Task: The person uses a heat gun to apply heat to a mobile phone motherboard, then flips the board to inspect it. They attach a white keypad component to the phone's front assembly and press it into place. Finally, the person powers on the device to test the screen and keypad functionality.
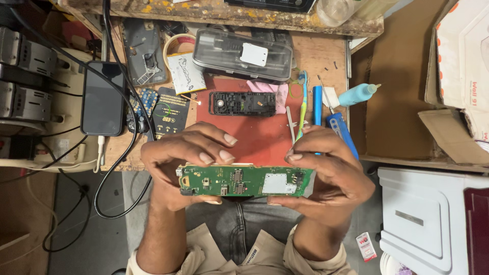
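A long green circuit board (244, 181) with small metal parts and a silver shield is held level above my lap, just in front of the workbench edge. My left hand (178, 158) grips its left end, with fingers curled over the top edge. At the other end, my right hand (333, 170) pinches the board between thumb and fingers. Beyond the board, a black plastic phone frame (242, 103) lies on a red mat (260, 135).
On the bench are a dark smartphone (103, 98), a clear plastic case (243, 54), a small dark circuit board (170, 113), tweezers (291, 124), a toothbrush (303, 104), blue screwdrivers (341, 130) and a light blue bottle (358, 94). Black cables (119, 168) hang left. A white box (428, 214) sits right.
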